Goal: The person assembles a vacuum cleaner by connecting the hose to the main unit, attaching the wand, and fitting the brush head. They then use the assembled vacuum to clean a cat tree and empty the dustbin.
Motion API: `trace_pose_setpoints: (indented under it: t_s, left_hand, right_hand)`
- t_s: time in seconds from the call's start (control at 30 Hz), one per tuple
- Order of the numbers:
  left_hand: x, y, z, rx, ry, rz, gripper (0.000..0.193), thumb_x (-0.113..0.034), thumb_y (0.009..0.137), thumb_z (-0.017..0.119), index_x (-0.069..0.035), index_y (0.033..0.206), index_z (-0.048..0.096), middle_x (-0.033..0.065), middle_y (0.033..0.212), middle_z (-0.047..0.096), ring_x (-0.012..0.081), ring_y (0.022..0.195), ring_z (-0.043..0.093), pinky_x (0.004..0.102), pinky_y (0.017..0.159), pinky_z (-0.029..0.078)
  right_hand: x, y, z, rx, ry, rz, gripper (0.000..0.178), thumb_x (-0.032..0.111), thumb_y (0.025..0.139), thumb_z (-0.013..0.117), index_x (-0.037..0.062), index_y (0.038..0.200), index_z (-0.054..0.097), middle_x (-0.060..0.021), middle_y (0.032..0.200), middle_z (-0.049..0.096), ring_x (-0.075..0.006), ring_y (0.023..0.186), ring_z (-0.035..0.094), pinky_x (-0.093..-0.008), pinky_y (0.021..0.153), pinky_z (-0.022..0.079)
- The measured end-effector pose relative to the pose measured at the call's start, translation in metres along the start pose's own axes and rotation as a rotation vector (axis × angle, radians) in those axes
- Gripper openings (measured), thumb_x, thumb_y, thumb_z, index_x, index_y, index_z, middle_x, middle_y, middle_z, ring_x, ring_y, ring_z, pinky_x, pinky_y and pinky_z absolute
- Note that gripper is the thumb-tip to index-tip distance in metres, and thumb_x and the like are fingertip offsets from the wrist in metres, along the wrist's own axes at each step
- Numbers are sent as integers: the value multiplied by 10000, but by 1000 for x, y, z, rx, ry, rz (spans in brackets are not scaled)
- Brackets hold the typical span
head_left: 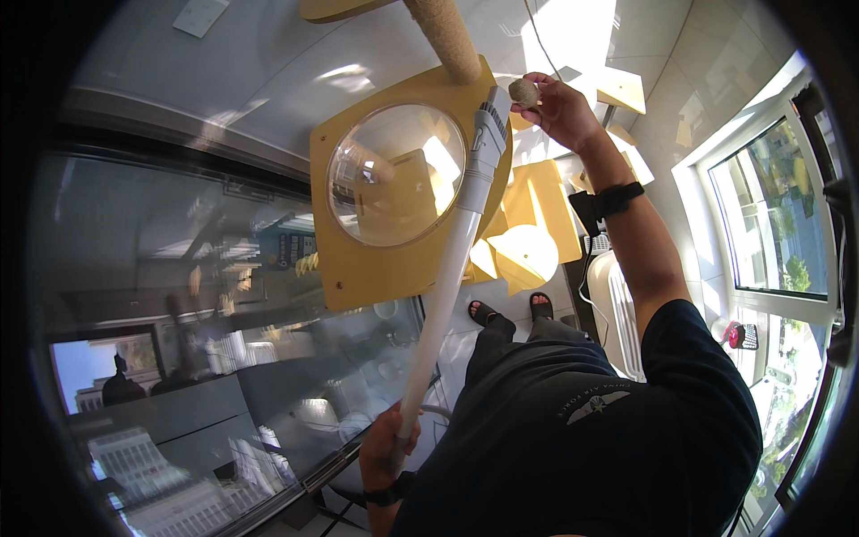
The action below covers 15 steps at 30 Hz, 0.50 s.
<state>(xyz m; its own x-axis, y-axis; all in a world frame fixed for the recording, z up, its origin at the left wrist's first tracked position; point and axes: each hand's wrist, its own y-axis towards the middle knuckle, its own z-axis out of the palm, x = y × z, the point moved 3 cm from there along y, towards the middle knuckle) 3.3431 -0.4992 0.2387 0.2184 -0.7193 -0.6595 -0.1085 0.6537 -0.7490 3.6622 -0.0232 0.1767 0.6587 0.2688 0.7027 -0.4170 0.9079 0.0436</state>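
Note:
My left hand (389, 438) is wrapped round the lower part of a long white vacuum cleaner tube (445, 277). The tube slants up across the view to a grey brush nozzle (489, 125), close to the edge of a yellow cat tree platform (324, 268). A clear plastic bowl (398, 174) is set into that platform. Up at the right, my right hand (559, 109) pinches a small beige, fuzzy-looking ball (524, 91) in its fingertips, just beside the nozzle. A thin cord (542, 40) runs down toward this hand; whether it joins the ball I cannot tell.
A rope-wrapped post (447, 40) rises behind the bowl platform. Lower yellow platforms (546, 210) stand between it and my feet. Glass panels (224, 331) line the left side, and a window (769, 206) is on the right. A white ribbed heater-like object (617, 313) stands by my right side.

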Motion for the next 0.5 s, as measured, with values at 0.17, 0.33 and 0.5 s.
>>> trace_pose_setpoints:
  t_s: [0.17,0.33,0.5]
  left_hand:
    - [4,4,0,45,-31,-44,606,-557,875,526,12,1081,562,15,663,505,86,525,427,213,473,317]
    - [4,7,0,89,8,-40,633,-585,870,526,5,1096,563,8,669,507,79,527,427,210,474,317]
    - [4,6,1,63,31,-39,669,-613,867,511,9,1110,560,5,670,507,77,528,424,210,476,316]
  right_hand:
    - [-2,1,-3,19,12,-35,258,119,926,490,57,1176,494,-107,1157,603,-203,1040,612,-308,909,504]
    - [-1,1,-2,-5,-62,-37,251,155,949,483,73,1186,497,-95,1149,603,-175,1007,606,-312,904,493]
    - [2,-5,9,3,-145,-8,243,181,982,447,94,1201,504,-75,1101,617,-156,941,598,-304,866,492]
